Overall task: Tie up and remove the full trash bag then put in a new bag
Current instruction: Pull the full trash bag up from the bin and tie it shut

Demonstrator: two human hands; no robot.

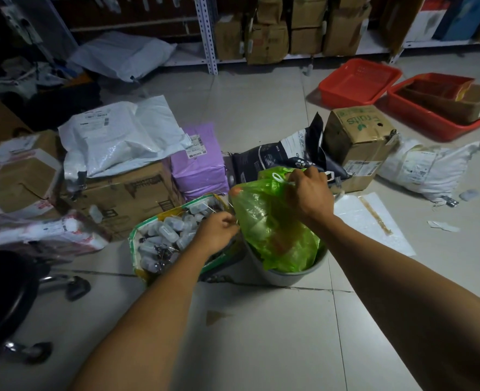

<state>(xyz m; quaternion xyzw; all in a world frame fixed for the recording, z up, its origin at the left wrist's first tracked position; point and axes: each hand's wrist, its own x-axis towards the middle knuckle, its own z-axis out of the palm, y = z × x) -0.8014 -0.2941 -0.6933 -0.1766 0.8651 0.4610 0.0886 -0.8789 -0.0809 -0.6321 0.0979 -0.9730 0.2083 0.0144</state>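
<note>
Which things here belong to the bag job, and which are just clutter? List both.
Job: green trash bag, grey bin, left hand, right hand.
Clutter: sack of small bottles, purple parcels, red baskets, cardboard boxes.

Two bare forearms are being shown, entering from the lower edge of the view. No sleeve is being worn on either arm as far as the frame reaches; both are uncovered from the elbow region to the wrist. The left hand (217, 231) and the right hand (309, 190) are being seen from the back, ungloved. No watch, band or ring is being made out on either wrist or on the fingers, though the lighting is dim.
</note>
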